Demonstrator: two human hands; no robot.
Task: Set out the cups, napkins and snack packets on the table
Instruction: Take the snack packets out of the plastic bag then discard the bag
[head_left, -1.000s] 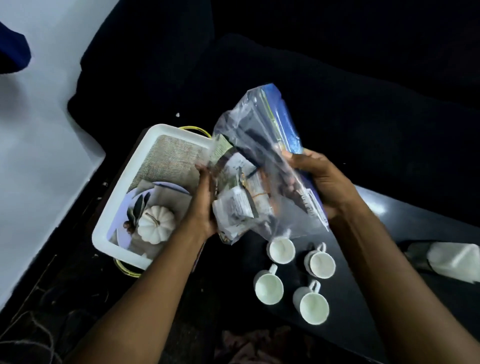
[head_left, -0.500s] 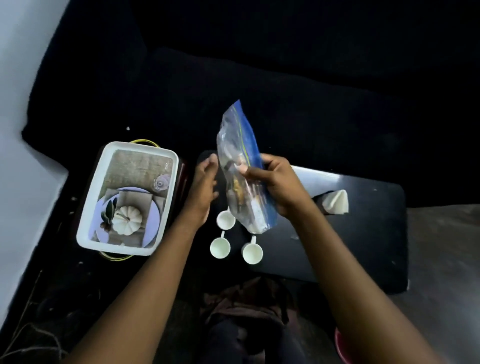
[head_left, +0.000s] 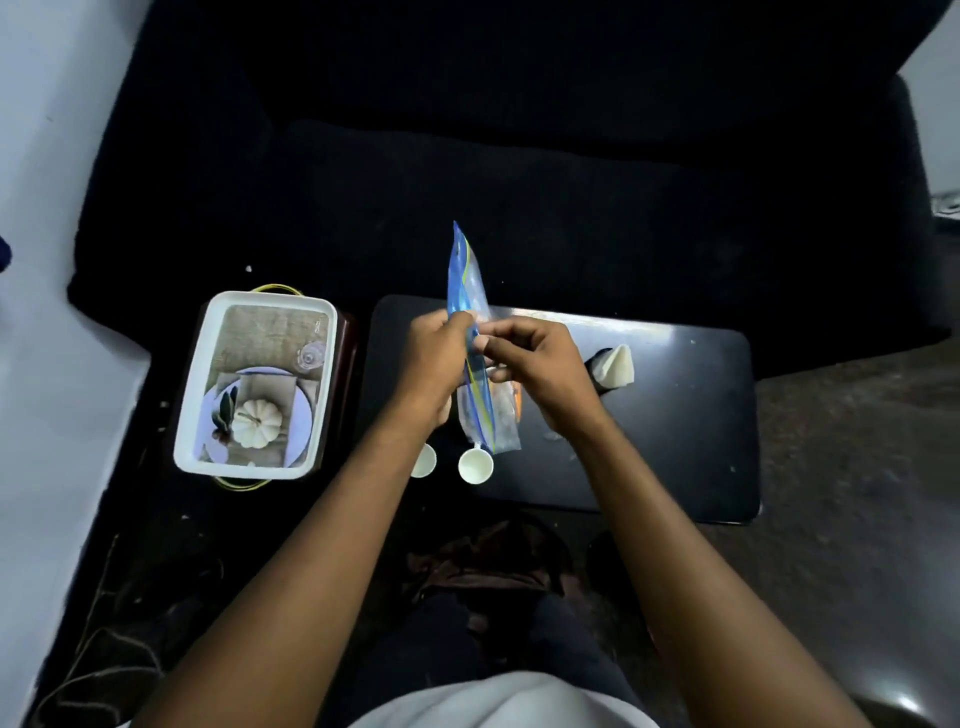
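A: How far along does the task look, starting nearest the person?

B: Two small white cups (head_left: 475, 465) stand at the near left edge of the dark worktop (head_left: 675, 441); one is half hidden under the left forearm, and whether more cups sit behind the arms cannot be told; so the cups seem at least partly set out. Above them both hands are closed on a clear zip bag (head_left: 470, 332); the left hand (head_left: 434, 358) pinches its edge with thumb and fingers, and the right hand (head_left: 535, 358) pinches it from the other side, the bag hanging edge-on over the worktop.

A: And the snack packets?

B: They appear to be inside the bag, bunched at its lower end, so that step is judged not yet done; the bag looks thin, crinkly and floppy, with a blue strip along its seal.

A: Further off?

B: A pale folded napkin (head_left: 618, 366) stands in a cone towards the far right of the glossy worktop; to the left, just beside the worktop, sits a white-rimmed rectangular tray (head_left: 195, 395) printed with a pumpkin picture.
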